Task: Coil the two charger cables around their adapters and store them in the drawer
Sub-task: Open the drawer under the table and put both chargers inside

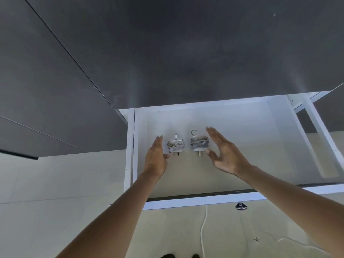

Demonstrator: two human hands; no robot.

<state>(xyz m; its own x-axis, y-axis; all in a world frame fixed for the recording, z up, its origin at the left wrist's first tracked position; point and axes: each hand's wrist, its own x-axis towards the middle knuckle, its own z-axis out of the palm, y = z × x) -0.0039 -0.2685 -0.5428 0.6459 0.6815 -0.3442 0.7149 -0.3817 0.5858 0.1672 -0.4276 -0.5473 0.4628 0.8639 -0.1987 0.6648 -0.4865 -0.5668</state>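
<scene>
Both hands, left hand & right hand, are hovering spread beside two light coiled chargers mid-frame in the drawer; probably best gripped by the stiff adapter bodies, since the wraps look loose.

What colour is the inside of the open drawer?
White, seen in the head view: drawer.

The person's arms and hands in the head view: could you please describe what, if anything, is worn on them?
Both forearms are bare as far as the frame shows, with no sleeves in sight. The left hand and the right hand wear no gloves, and no watch, bracelet or ring can be seen on the wrists or fingers. No markings are visible on either arm.
</scene>
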